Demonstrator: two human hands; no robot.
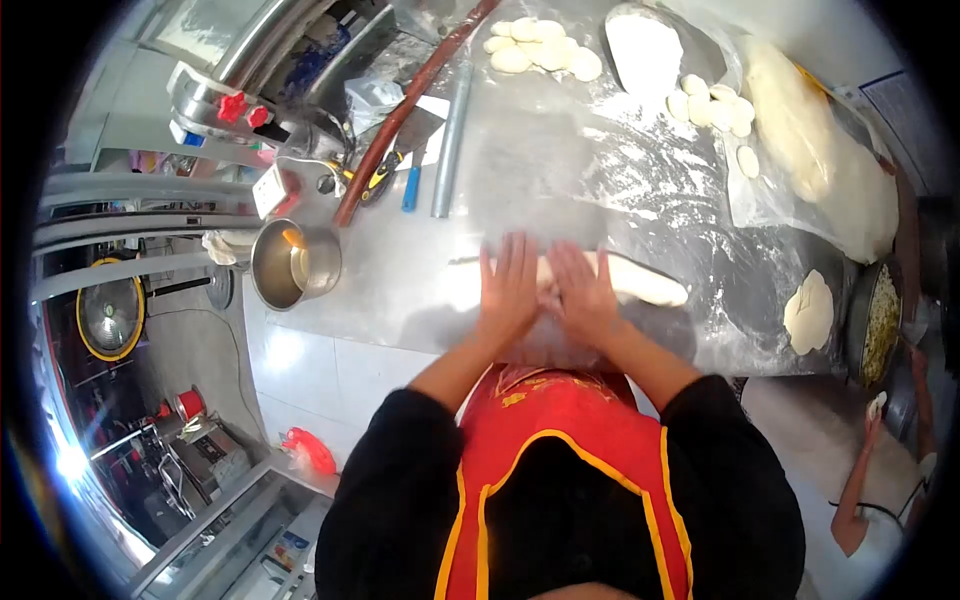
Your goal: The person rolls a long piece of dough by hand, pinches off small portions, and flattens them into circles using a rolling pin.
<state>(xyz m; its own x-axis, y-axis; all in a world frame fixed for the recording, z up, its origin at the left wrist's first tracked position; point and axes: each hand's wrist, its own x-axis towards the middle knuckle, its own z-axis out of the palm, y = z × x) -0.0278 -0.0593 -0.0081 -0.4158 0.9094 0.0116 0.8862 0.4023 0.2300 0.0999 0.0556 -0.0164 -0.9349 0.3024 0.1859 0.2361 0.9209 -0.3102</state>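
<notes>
A long roll of dough (645,281) lies across the metal table in front of me. My left hand (510,285) rests flat on its left part, with the fingers stretched forward and slightly blurred. Close beside it, my right hand (582,292) presses on the middle of the roll, palm down and fingers extended. Both hands are open and cover part of the dough. The roll's right end sticks out past my right hand, and a thin left end shows beyond my left hand.
Dough pieces (540,48) and a flour heap (645,55) lie at the back. A wrapped dough mass (800,130) sits right, near a flattened dough piece (808,312) and a filling pan (880,325). Left are a metal pot (292,262), wooden rod (415,95) and metal pipe (452,145). Another person's arm (860,480) shows right.
</notes>
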